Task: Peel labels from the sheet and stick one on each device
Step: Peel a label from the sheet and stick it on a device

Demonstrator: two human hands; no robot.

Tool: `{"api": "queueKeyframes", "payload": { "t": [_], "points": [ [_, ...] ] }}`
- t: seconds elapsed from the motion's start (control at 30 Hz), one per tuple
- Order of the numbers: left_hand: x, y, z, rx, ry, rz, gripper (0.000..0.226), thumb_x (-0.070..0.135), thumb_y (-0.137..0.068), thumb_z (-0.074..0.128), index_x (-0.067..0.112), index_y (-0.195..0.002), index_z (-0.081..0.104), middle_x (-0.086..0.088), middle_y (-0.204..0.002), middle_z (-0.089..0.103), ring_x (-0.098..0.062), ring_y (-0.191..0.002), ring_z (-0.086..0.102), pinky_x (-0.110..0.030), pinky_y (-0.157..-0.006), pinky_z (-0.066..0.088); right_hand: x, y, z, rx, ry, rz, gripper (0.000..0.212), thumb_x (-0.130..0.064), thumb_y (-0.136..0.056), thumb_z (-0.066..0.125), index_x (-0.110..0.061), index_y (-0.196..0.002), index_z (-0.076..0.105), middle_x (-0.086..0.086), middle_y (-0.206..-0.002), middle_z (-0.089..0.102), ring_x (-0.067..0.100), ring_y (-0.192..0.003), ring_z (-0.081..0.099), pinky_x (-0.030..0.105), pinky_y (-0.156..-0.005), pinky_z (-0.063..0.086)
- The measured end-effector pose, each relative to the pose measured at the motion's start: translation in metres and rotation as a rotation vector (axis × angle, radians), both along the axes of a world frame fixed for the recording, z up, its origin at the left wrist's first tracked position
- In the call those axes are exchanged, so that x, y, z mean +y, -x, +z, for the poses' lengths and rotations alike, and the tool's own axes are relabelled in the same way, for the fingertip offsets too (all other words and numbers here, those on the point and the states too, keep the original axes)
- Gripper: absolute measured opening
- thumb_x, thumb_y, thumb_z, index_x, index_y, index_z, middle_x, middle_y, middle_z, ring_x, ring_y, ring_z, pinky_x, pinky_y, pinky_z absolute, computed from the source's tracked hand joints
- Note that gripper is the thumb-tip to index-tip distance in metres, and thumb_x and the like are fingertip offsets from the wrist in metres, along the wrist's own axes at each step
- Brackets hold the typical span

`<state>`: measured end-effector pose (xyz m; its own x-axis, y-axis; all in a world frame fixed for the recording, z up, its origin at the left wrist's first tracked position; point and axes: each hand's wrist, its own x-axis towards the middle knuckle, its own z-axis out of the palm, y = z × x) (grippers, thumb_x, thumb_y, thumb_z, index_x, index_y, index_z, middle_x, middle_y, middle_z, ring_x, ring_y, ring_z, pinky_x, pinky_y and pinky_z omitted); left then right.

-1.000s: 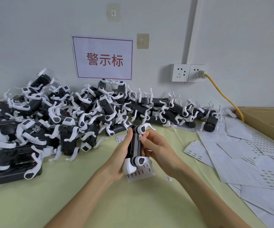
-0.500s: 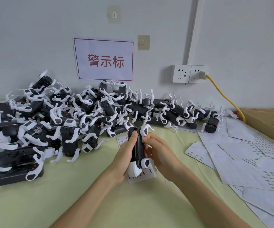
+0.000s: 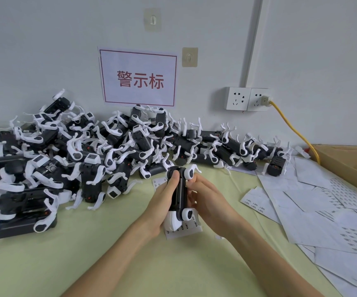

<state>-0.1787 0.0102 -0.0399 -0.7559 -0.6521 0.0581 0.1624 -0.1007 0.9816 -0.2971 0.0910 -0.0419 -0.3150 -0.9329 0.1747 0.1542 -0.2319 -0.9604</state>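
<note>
**Label risk: skewed stick, lost count in the pile**

The pile of devices fills the left and back of the green table, black bodies and white arms tangled together. I see no gap between done and undone units, so I judge that a finished one dropped back there could be labelled twice or missed.

Spent backing sheets spread across the right side, overlapping. A live sheet could get buried among them.

The device in hand stands upright, centre of view. My left hand wraps its left side, thumb on the top end; my right hand curls round the right side, fingertips against the body. I cannot tell whether a label sits under those fingers. Uneven pressing would leave it crooked or lifting.

The label sheet lies under the device's base, partly hidden; the base could crease it.
</note>
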Motion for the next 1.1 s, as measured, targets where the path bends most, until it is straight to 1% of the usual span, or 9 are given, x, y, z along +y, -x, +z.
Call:
{"api": "queueKeyframes", "payload": {
  "t": [0.07, 0.17, 0.3, 0.6, 0.73, 0.87, 0.97, 1.03, 1.1],
  "points": [
    [-0.0003, 0.0, 0.0, 0.008, -0.011, -0.004, 0.068, 0.072, -0.081, 0.052, 0.013, -0.102, 0.076, -0.011, -0.087, 0.073, -0.019, -0.078, 0.072, -0.025, -0.067, 0.058, 0.0004, -0.0003, 0.0006, 0.008, -0.001, -0.002, 0.02, -0.019, -0.088, 0.057, -0.022, -0.069, 0.05, -0.002, -0.07, 0.044, 0.012, -0.062, 0.044, 0.019, -0.058, 0.043],
    [-0.0001, -0.0011, 0.0002, 0.011, -0.018, -0.013, 0.058, 0.073, -0.08, 0.051, 0.024, -0.089, 0.081, -0.007, -0.082, 0.075, -0.015, -0.075, 0.073, -0.023, -0.064, 0.056, 0.0005, -0.0014, 0.0006, 0.035, -0.009, -0.009, 0.02, -0.019, -0.086, 0.056, -0.023, -0.068, 0.05, -0.002, -0.069, 0.044, 0.012, -0.062, 0.043, 0.019, -0.059, 0.042],
    [-0.0009, -0.0014, -0.0009, -0.009, -0.007, -0.007, 0.06, 0.074, -0.08, 0.048, 0.025, -0.083, 0.081, -0.007, -0.083, 0.075, -0.014, -0.077, 0.073, -0.021, -0.065, 0.056, 0.0006, -0.0019, 0.0, 0.05, -0.032, -0.02, 0.019, -0.021, -0.086, 0.058, -0.024, -0.069, 0.051, -0.003, -0.07, 0.044, 0.012, -0.064, 0.042, 0.02, -0.06, 0.04],
    [0.0001, 0.0, -0.0013, 0.007, -0.009, -0.027, 0.07, 0.072, -0.079, 0.051, 0.009, -0.102, 0.071, -0.008, -0.081, 0.071, -0.017, -0.073, 0.069, -0.024, -0.063, 0.056, -0.0014, 0.001, -0.0016, 0.021, -0.037, -0.011, 0.022, -0.023, -0.085, 0.059, -0.025, -0.065, 0.051, -0.004, -0.068, 0.042, 0.011, -0.062, 0.04, 0.024, -0.06, 0.035],
    [-0.0004, 0.0018, -0.0041, 0.002, 0.003, -0.001, 0.068, 0.073, -0.077, 0.053, 0.013, -0.099, 0.073, -0.007, -0.085, 0.073, -0.019, -0.077, 0.071, -0.027, -0.067, 0.057, -0.0022, 0.0018, -0.0033, 0.029, -0.056, -0.03, 0.02, -0.031, -0.079, 0.063, -0.024, -0.067, 0.049, -0.003, -0.07, 0.041, 0.011, -0.062, 0.04, 0.025, -0.061, 0.034],
    [-0.0014, 0.0028, -0.0066, 0.005, 0.055, 0.028, 0.063, 0.07, -0.084, 0.049, 0.017, -0.107, 0.074, -0.006, -0.09, 0.075, -0.019, -0.081, 0.072, -0.031, -0.076, 0.056, -0.0019, 0.0022, -0.0041, 0.026, -0.066, -0.034, 0.022, -0.034, -0.077, 0.064, -0.023, -0.069, 0.047, -0.004, -0.071, 0.043, 0.011, -0.064, 0.041, 0.026, -0.061, 0.035],
    [-0.0014, 0.0024, -0.0085, -0.001, 0.107, 0.053, 0.06, 0.069, -0.087, 0.047, 0.019, -0.109, 0.075, -0.006, -0.093, 0.077, -0.02, -0.087, 0.074, -0.032, -0.08, 0.056, -0.0005, 0.0021, -0.003, 0.016, -0.076, -0.028, 0.029, -0.037, -0.075, 0.066, -0.016, -0.078, 0.047, -0.002, -0.072, 0.043, 0.013, -0.065, 0.042, 0.029, -0.062, 0.035],
    [-0.0007, 0.0024, -0.0093, -0.01, 0.14, 0.072, 0.059, 0.068, -0.086, 0.047, 0.018, -0.099, 0.076, -0.005, -0.088, 0.078, -0.016, -0.083, 0.075, -0.022, -0.073, 0.055, -0.0004, 0.0011, -0.0025, -0.001, -0.073, -0.029, 0.027, -0.035, -0.079, 0.065, -0.015, -0.089, 0.05, 0.002, -0.077, 0.044, 0.017, -0.071, 0.041, 0.03, -0.064, 0.036],
    [-0.0002, 0.0027, -0.0097, -0.014, 0.175, 0.089, 0.055, 0.066, -0.086, 0.048, 0.018, -0.089, 0.075, -0.003, -0.083, 0.078, -0.013, -0.077, 0.074, -0.016, -0.068, 0.053, -0.0003, -0.0006, -0.002, -0.019, -0.084, -0.032, 0.021, -0.031, -0.087, 0.059, -0.016, -0.1, 0.054, 0.009, -0.089, 0.044, 0.024, -0.083, 0.039, 0.035, -0.073, 0.037]
  ]
}}
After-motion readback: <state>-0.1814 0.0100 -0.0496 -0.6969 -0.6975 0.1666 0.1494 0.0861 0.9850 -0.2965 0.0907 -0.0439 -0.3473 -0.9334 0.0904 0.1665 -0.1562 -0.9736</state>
